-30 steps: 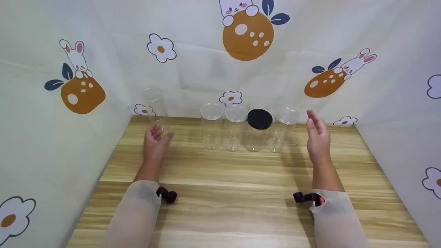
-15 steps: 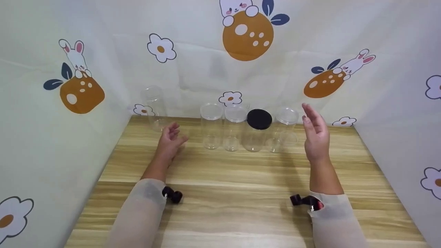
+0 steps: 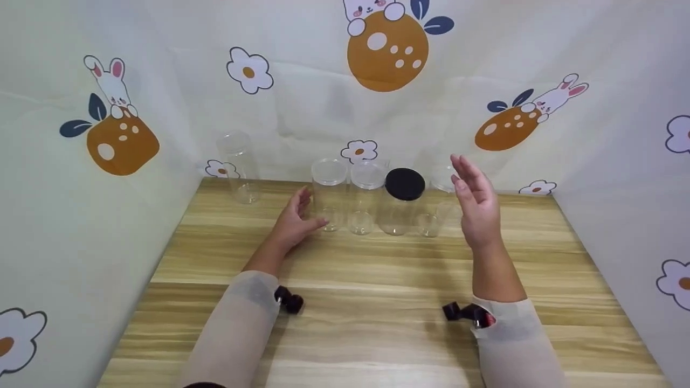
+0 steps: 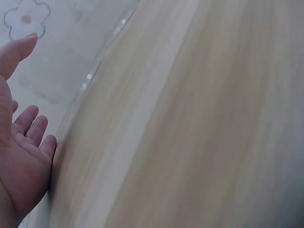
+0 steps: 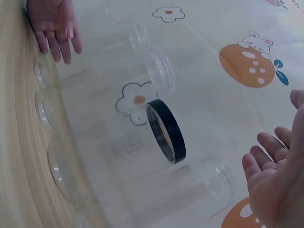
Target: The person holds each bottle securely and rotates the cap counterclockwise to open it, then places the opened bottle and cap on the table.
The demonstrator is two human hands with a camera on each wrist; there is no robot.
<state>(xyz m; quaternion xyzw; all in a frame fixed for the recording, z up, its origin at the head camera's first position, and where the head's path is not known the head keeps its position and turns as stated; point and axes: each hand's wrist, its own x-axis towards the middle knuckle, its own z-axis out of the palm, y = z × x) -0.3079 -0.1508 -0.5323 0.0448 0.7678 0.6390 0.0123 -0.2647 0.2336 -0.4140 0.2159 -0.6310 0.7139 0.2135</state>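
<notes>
My left hand (image 3: 295, 221) is beside the leftmost jar of a row, thumb and fingers spread, holding nothing. That clear jar (image 3: 330, 188) stands upright, its base partly behind my thumb. A second clear jar (image 3: 367, 194) and a jar with a black lid (image 3: 405, 184) follow to the right. My right hand (image 3: 478, 210) is raised at the row's right end, fingers extended, nothing in it. It partly hides a clear jar (image 3: 442, 183) there. In the right wrist view, the black lid (image 5: 166, 130) shows between my left hand (image 5: 54, 23) and right hand (image 5: 280, 173).
Another clear jar (image 3: 242, 172) stands apart at the table's back left corner. The wood-grain table (image 3: 361, 312) meets a cream cloth (image 3: 307, 118) printed with oranges, rabbits and flowers, which rises at the back and both sides. Small black devices (image 3: 291, 300) sit at both wrists.
My left hand has moved right, away from the lone left jar to the row's left end. My right hand has shifted left and slightly forward, over the rightmost jar. The jars stand as before.
</notes>
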